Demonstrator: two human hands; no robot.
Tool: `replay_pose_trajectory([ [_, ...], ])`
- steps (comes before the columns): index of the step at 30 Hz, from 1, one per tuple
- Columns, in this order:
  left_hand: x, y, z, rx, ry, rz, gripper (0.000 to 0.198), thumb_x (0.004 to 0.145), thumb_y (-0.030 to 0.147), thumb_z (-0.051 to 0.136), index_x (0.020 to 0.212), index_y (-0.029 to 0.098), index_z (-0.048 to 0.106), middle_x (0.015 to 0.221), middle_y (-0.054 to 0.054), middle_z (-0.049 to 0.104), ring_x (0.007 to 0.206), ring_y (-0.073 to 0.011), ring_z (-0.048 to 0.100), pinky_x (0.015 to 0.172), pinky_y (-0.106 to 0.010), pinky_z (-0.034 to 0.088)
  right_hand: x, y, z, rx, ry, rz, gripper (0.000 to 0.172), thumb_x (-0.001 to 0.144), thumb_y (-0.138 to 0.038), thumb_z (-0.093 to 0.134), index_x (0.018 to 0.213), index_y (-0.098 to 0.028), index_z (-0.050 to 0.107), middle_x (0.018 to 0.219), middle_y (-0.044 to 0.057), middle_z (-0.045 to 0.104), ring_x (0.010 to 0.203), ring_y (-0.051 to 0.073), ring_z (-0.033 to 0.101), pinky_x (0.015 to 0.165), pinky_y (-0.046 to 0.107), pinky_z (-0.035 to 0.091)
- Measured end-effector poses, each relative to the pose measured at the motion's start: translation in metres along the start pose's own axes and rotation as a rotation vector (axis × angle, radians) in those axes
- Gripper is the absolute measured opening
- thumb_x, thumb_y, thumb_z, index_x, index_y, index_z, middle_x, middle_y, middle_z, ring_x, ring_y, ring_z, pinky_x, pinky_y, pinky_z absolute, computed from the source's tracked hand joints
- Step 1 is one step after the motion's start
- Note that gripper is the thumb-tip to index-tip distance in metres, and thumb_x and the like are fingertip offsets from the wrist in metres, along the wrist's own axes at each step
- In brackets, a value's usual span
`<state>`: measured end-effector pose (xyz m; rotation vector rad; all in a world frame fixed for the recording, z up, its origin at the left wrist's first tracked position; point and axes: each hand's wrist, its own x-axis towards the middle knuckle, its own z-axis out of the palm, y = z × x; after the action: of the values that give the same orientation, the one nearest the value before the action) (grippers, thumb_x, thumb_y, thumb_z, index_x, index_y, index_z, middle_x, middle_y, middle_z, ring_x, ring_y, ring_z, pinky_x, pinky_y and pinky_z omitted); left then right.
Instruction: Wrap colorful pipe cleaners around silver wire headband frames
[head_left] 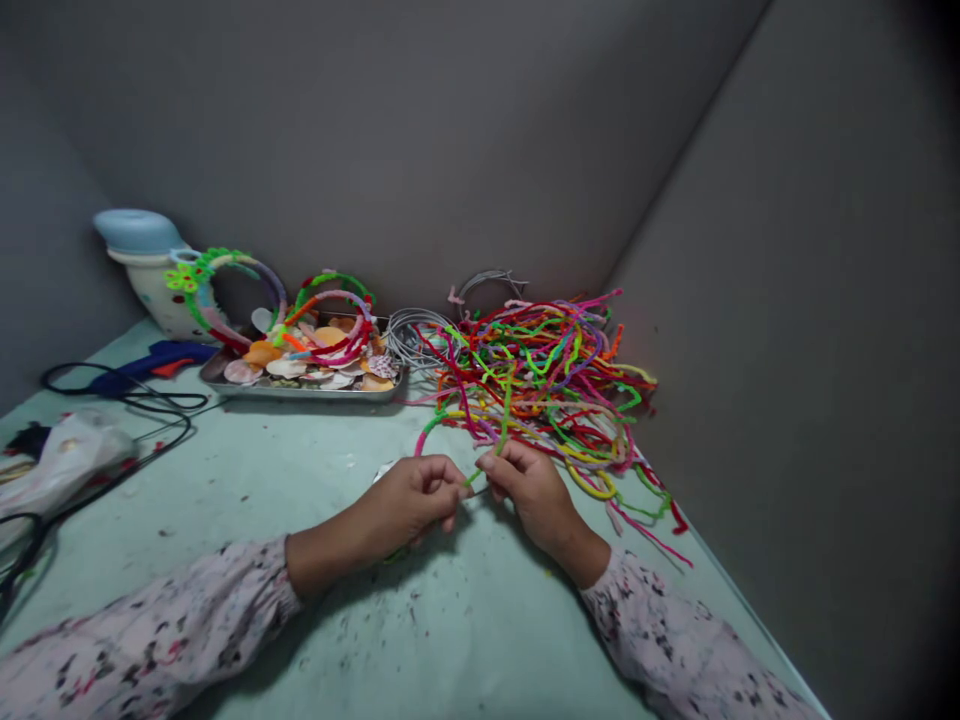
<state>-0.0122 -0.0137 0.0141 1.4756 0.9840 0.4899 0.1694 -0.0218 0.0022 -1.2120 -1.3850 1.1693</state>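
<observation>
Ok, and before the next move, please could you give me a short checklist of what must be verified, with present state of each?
1. Left hand grips the green pipe cleaner: ok, pinched at the fingertips.
2. Right hand holds it too: ok, between thumb and fingers.
3. Its upper end free of the coloured pile: cannot tell, they overlap in this view.
4. Shell tray away from both hands: ok, it sits beyond the left hand.
5. Blue tool away from both hands: ok, lies left of the tray.
</observation>
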Motion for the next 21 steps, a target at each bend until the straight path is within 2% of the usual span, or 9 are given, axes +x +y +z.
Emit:
replay_pose_trajectory([
  [5, 0.000, -0.012, -0.001, 0.630, 0.273, 0.358, 0.018, 0.085, 0.026, 0.044, 0.079, 0.016, 0.057, 0.064, 0.000, 0.056, 0.055, -0.0092, 0.046, 0.053, -0.021, 0.032, -0.003, -0.002, 0.008, -0.060, 0.114, 0.022, 0.035, 0.081, -0.041, 0.061, 0.058, -0.018, 0.047, 0.048, -0.007, 0.043, 0.047, 0.009, 0.036, 0.047, 0.023, 0.029],
  [8, -0.003, -0.012, -0.001, 0.839, 0.323, 0.434, 0.019, 0.086, 0.023, 0.041, 0.082, 0.016, 0.058, 0.068, -0.002, 0.058, 0.058, -0.0106, 0.047, 0.055, -0.023, 0.031, -0.004, 0.000, 0.010, -0.011, 0.126, 0.021, 0.036, 0.081, -0.043, 0.060, 0.059, -0.018, 0.046, 0.049, -0.006, 0.043, 0.048, 0.009, 0.036, 0.047, 0.023, 0.029],
  [11, -0.004, -0.007, 0.000, 0.686, 0.296, 0.361, 0.017, 0.086, 0.025, 0.043, 0.081, 0.016, 0.057, 0.064, 0.000, 0.056, 0.055, -0.0093, 0.045, 0.053, -0.022, 0.031, -0.003, 0.002, 0.006, 0.076, 0.057, 0.007, 0.033, 0.081, -0.042, 0.061, 0.062, -0.018, 0.049, 0.052, -0.005, 0.045, 0.049, 0.009, 0.037, 0.048, 0.023, 0.030],
  [14, -0.004, 0.001, 0.002, 0.301, 0.167, 0.252, 0.016, 0.084, 0.028, 0.047, 0.076, 0.016, 0.054, 0.059, 0.003, 0.052, 0.052, -0.0077, 0.044, 0.051, -0.019, 0.032, -0.001, 0.002, -0.001, 0.260, -0.067, 0.000, 0.020, 0.077, -0.038, 0.065, 0.077, -0.019, 0.060, 0.059, -0.004, 0.049, 0.053, 0.009, 0.040, 0.051, 0.022, 0.032],
  [16, -0.005, 0.006, 0.002, 0.072, 0.064, 0.156, 0.017, 0.083, 0.032, 0.050, 0.078, 0.016, 0.053, 0.057, 0.004, 0.052, 0.047, -0.0059, 0.042, 0.047, -0.018, 0.033, 0.001, 0.000, -0.007, 0.407, -0.111, 0.028, 0.024, 0.075, -0.037, 0.066, 0.092, -0.020, 0.064, 0.066, -0.003, 0.051, 0.054, 0.009, 0.041, 0.050, 0.022, 0.031],
  [18, -0.006, 0.009, 0.000, -0.072, -0.038, 0.001, 0.021, 0.081, 0.037, 0.053, 0.082, 0.017, 0.053, 0.055, 0.006, 0.053, 0.036, -0.0037, 0.033, 0.037, -0.017, 0.024, 0.003, -0.002, -0.014, 0.488, -0.144, 0.055, 0.030, 0.072, -0.037, 0.067, 0.096, -0.019, 0.067, 0.069, 0.000, 0.054, 0.054, 0.010, 0.041, 0.047, 0.023, 0.030],
  [21, -0.008, 0.012, -0.002, -0.225, -0.154, -0.130, 0.022, 0.077, 0.038, 0.058, 0.082, 0.017, 0.053, 0.052, 0.007, 0.053, 0.031, -0.0024, 0.028, 0.031, -0.016, 0.015, 0.006, -0.003, -0.021, 0.538, -0.168, 0.063, 0.023, 0.071, -0.033, 0.069, 0.088, -0.017, 0.069, 0.065, 0.000, 0.053, 0.050, 0.009, 0.040, 0.047, 0.023, 0.029],
])
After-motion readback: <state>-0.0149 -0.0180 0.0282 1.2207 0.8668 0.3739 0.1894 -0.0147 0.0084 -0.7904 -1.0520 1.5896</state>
